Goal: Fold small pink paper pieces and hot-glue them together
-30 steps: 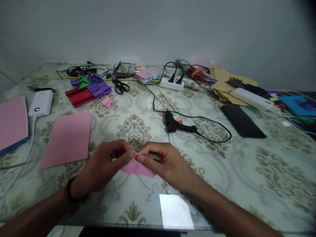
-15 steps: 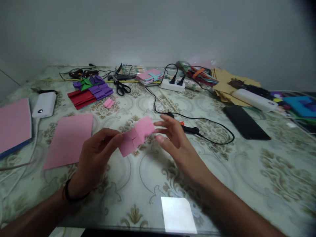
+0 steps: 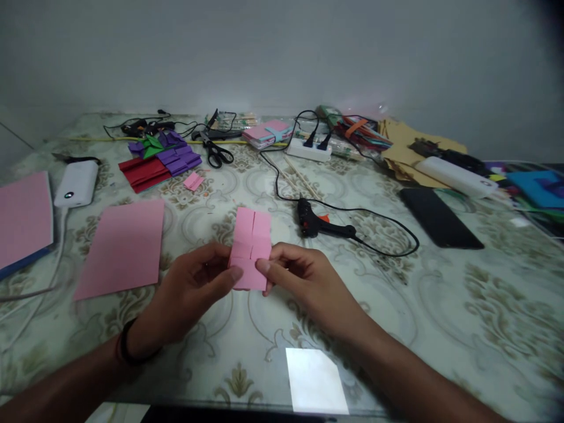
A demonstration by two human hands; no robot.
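A small pink piece of paper [image 3: 252,238] with creases and slits is held upright above the table's middle. My left hand [image 3: 189,294] pinches its lower left edge, thumb in front. On the lower right edge, the thumb and fingers of my right hand [image 3: 308,282] are closed too. The fingers behind the paper are partly hidden. To the left of my left hand lies a larger pink sheet [image 3: 123,247]. A black glue gun [image 3: 324,226] rests beyond my right hand, its cord looping right.
Scissors [image 3: 217,154], folded red paper [image 3: 144,173], folded purple paper [image 3: 180,160] and a small pink scrap [image 3: 193,181] lie farther back. A white power strip [image 3: 309,150] has plugs in it. White power banks [image 3: 77,183] and a black phone [image 3: 440,217] lie at the sides.
My right hand has closed on the pink paper's right side. The paper has turned from slanted to upright, facing me. The glue gun shows fully now.
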